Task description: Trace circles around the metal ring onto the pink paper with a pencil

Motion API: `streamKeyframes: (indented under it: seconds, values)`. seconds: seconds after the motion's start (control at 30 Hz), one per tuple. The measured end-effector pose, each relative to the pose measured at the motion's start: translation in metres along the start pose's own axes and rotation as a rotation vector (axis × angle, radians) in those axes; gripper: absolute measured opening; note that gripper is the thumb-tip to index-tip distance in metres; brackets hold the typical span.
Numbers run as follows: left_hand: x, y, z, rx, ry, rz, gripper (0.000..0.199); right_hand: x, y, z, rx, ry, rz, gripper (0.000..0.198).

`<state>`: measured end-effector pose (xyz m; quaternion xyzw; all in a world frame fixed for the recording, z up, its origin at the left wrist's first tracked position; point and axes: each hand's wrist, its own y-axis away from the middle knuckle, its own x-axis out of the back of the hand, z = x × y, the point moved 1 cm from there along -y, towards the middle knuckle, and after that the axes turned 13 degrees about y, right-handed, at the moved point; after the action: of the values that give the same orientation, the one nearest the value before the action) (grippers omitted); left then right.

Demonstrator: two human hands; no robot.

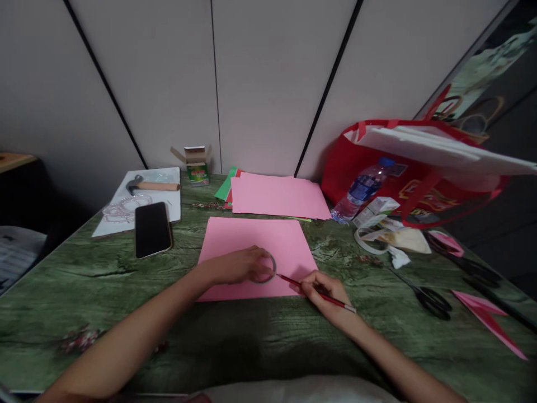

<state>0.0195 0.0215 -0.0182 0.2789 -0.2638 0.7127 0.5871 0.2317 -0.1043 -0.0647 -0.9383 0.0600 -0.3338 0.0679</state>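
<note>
Two half-curled hands (243, 264) (326, 292): ring (275, 265) left, pencil (288, 280) right

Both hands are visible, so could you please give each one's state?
Left hand: holding a thin ring on pink paper.
Right hand: closed on a red pencil.

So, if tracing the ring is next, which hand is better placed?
Probably the right hand: its fingers hold the red pencil, tip close to the ring's edge. The left hand is on the ring over the pink sheet.
</note>
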Motion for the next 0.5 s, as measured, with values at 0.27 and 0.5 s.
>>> streamKeyframes:
  seconds: [0.27,0.5]
  values:
    - [0.001,0.001,-0.008,0.019,-0.041,0.002,0.019,0.001,0.005,-0.012,0.168,0.094,-0.094,0.016]
    - [0.006,-0.004,-0.015,0.017,-0.099,-0.04,0.018,-0.003,-0.001,-0.054,0.589,0.229,-0.207,0.014]
